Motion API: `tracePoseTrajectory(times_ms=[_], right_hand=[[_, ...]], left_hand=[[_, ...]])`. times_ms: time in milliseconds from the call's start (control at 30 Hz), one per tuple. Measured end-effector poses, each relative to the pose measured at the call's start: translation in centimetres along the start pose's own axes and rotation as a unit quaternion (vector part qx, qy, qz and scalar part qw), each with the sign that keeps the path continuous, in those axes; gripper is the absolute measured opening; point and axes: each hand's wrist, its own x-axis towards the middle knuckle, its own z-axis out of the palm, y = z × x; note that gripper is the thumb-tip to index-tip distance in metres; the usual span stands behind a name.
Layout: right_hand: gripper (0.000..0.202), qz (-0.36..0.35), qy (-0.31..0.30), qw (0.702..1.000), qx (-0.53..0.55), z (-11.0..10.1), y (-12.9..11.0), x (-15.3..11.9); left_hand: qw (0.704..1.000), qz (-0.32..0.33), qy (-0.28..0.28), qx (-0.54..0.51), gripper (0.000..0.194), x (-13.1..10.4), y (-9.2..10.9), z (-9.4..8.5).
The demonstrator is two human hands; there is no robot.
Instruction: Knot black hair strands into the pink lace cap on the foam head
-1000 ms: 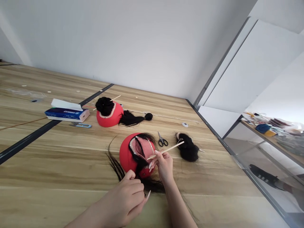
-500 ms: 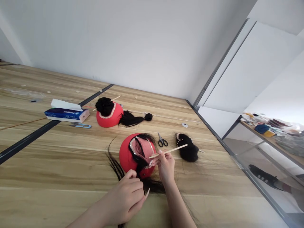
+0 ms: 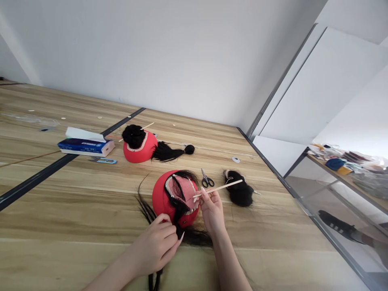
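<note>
A red dome-shaped wig block [image 3: 160, 198] sits on the wooden table [image 3: 75, 210], with a pink net and black hair pinned on it. My right hand [image 3: 212, 212] grips a thin wooden-handled hooking tool [image 3: 220, 189] whose tip touches the net's right edge. My left hand [image 3: 156, 244] is closed around a bundle of long black hair [image 3: 156, 279] that runs from the block's near side down past the hand.
A second red block with black hair [image 3: 141, 145] lies farther back, a blue tissue pack [image 3: 85, 145] to its left. Small scissors [image 3: 207, 178] and a loose black hairpiece [image 3: 239, 190] lie right of the near block. The table edge drops off at right.
My left hand has slid up closer to the block and now pinches the hair strand, which trails below it. The wooden tool has tilted slightly higher at its far end.
</note>
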Motion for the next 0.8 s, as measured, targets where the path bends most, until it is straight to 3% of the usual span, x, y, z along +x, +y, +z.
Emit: tracePoseTrajectory(times_ms=[167, 333, 500, 800], right_hand=[[0.028, -0.031, -0.014, 0.996, -0.083, 0.0, -0.1, 0.5], [0.032, 0.018, -0.087, 0.987, -0.137, 0.9, -1.3, 1.3], [0.040, 0.061, -0.120, 0.976, -0.171, 1.8, -2.0, 2.1], [0.034, 0.022, -0.160, 0.954, -0.253, 3.6, -4.5, 2.4]], left_hand=[[1.000, -0.003, -0.005, 0.017, 0.030, 0.2, 0.0, -0.1], [1.000, 0.000, -0.009, 0.026, 0.030, -0.1, -0.3, 0.0], [1.000, 0.003, -0.007, 0.023, 0.031, -0.3, -0.4, 0.1], [1.000, -0.012, -0.022, -0.004, 0.029, -1.1, -0.4, 0.0]])
